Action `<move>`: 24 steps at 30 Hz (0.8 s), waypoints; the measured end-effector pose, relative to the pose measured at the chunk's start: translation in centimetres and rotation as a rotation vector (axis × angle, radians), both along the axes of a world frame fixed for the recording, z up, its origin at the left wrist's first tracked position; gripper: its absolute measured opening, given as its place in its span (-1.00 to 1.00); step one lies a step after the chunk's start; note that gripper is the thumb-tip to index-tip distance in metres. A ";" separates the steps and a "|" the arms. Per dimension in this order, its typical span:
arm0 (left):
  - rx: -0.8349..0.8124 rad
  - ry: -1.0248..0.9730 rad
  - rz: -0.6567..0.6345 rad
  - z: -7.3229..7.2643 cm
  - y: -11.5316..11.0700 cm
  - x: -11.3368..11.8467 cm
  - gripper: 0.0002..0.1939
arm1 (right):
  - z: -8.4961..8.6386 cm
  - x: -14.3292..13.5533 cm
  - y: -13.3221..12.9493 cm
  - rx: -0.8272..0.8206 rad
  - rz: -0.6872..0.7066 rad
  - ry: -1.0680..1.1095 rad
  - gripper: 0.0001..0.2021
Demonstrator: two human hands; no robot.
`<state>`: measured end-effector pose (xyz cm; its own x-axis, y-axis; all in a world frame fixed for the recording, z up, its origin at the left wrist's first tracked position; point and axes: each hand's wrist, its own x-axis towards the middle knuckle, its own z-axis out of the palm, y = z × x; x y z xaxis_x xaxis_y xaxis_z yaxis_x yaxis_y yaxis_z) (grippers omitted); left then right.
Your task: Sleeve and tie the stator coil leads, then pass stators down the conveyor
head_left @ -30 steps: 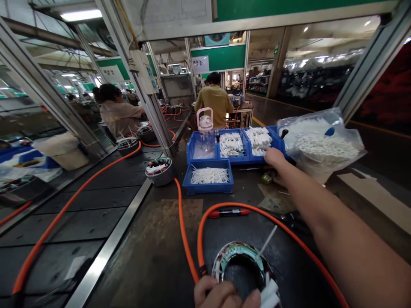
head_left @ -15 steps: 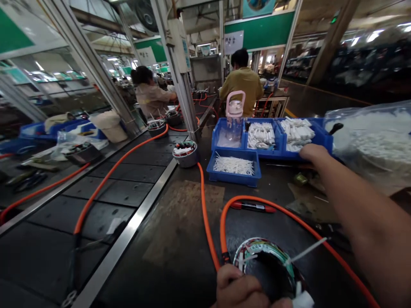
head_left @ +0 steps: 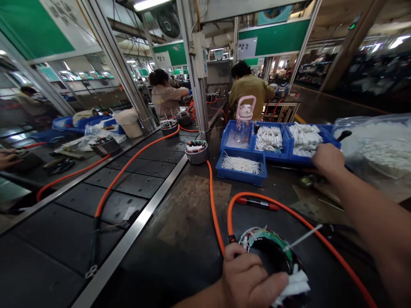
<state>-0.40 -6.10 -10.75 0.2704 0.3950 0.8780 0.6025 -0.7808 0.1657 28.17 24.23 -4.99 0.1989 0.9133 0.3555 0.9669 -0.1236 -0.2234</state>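
My left hand (head_left: 248, 273) is closed at the near left side of a motor stator (head_left: 272, 233), a ring with green and white lacing. Its thumb presses by some white sleeves (head_left: 295, 284) on the stator's near side. An orange cable (head_left: 230, 214) runs from the stator beside my fingers, and a white cable tie (head_left: 305, 236) sticks up from the rim. My right hand (head_left: 329, 160) is at the front lip of a blue bin (head_left: 302, 157) full of white sleeves (head_left: 305, 136). Its fingers are curled, and their tips and anything in them are hidden.
A blue tray (head_left: 240, 177) of white cable ties stands before the bins, with a red-and-black marker (head_left: 257, 203) nearer me. Another stator (head_left: 196, 154) sits by the metal rail (head_left: 154, 203). A clear bottle (head_left: 244, 124) and plastic bag (head_left: 379, 141) are behind. Two co-workers sit farther off.
My view has shifted left and up slightly. My right hand has drawn back a little from the bin of sleeves. My left hand stays at the stator, now showing more, with its thumb by the white sleeves.
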 end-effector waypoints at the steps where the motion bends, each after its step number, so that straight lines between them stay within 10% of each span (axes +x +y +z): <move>1: -0.020 0.002 -0.010 0.2 -0.2 0.0 -0.78 | 0.6 -0.4 -1.0 0.035 0.028 0.028 -0.79; 8: -0.132 0.017 -0.070 1.3 -1.2 -0.1 -0.62 | 2.2 -2.7 -15.6 0.126 0.261 0.352 -0.78; 14: -0.370 0.207 -0.119 3.2 -1.8 -0.7 -0.63 | 1.2 -4.2 -31.1 -0.080 0.749 0.855 -0.85; 24: -0.510 0.428 -0.066 4.7 -2.7 -1.0 -0.45 | 0.0 -5.1 -31.6 -0.041 0.735 0.800 -0.84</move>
<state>-1.38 -8.76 -6.03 0.5913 0.7030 0.3951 0.6510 -0.7053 0.2807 23.08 -7.42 -5.01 -0.2413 0.9117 0.3325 0.3837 0.4043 -0.8302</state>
